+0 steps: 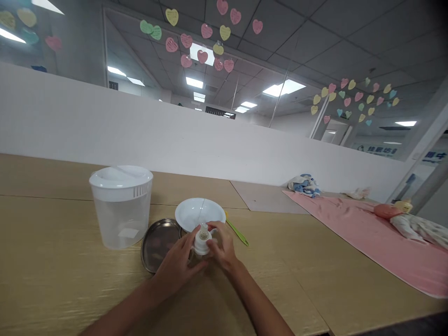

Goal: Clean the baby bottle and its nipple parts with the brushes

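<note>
Between my two hands stands a baby bottle (202, 247) with a white collar and a clear teat on top. My left hand (180, 256) grips it from the left side, thumb low and fingers against the collar. From the right, my right hand (224, 245) has its fingers closed on the collar near the teat. Most of the bottle's body is hidden by the hands. Just behind it is a white bowl (192, 210). A shiny metal tray (156, 245) lies to the left, partly under my left hand's outline. A green-handled brush (240, 232) rests right of the bowl.
A clear plastic bin with a white lid (122, 205) stands at the left. To the right lies a pink cloth (378, 233) bearing a doll (402, 219). A blue-and-white cloth (304, 185) is bunched by the white wall (210, 144) behind the table (273, 280).
</note>
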Demonstrator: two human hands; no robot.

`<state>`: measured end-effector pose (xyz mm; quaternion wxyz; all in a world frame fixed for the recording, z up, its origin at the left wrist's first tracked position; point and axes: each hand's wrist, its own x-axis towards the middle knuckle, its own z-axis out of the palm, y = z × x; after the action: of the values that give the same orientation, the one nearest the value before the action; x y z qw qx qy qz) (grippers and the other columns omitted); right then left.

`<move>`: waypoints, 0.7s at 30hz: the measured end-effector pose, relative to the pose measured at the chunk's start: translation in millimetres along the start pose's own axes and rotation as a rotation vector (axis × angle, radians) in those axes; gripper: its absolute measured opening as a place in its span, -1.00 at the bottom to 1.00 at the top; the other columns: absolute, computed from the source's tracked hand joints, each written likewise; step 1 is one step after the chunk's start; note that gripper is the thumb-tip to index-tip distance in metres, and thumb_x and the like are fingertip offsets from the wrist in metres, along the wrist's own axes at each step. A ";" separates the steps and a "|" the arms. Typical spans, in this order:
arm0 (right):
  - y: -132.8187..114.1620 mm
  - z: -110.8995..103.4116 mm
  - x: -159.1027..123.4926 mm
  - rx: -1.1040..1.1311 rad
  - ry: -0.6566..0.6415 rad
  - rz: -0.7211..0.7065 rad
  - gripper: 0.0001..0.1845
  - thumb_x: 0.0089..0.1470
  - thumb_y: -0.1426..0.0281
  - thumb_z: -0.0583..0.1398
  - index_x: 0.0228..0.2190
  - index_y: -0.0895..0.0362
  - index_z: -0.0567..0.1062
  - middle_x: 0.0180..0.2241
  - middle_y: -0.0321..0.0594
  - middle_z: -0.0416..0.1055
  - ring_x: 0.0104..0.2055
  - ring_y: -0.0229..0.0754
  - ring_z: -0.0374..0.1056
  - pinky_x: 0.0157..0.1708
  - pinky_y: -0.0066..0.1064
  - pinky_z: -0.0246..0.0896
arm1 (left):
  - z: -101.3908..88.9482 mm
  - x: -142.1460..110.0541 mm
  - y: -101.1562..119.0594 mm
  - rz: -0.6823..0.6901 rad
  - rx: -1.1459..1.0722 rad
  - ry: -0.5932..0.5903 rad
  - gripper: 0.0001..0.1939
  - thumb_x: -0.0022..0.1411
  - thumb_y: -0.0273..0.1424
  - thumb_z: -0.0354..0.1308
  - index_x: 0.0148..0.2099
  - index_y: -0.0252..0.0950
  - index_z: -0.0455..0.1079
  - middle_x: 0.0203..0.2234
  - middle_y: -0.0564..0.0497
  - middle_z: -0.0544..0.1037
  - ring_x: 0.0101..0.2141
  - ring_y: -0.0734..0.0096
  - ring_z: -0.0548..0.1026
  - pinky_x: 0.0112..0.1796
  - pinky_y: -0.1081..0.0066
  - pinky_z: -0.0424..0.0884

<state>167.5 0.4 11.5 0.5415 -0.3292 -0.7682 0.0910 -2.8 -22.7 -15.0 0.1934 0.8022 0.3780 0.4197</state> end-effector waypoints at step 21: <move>18.5 -14.5 -3.5 -0.028 0.194 0.043 -0.66 0.15 0.32 -0.01 -0.09 0.13 0.38 -0.26 -0.11 0.44 -0.20 -0.13 0.37 -0.17 -0.24 0.27 | -6.6 5.4 10.8 -0.204 -0.185 -0.075 -0.14 0.11 -0.20 0.14 0.32 -0.23 -0.23 0.13 -0.15 0.28 0.10 0.17 0.26 0.03 0.20 0.23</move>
<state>188.7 9.3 5.4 0.6069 -0.3602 -0.7059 0.0596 -1.4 -25.4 -1.7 0.3223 0.7533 0.4098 0.4009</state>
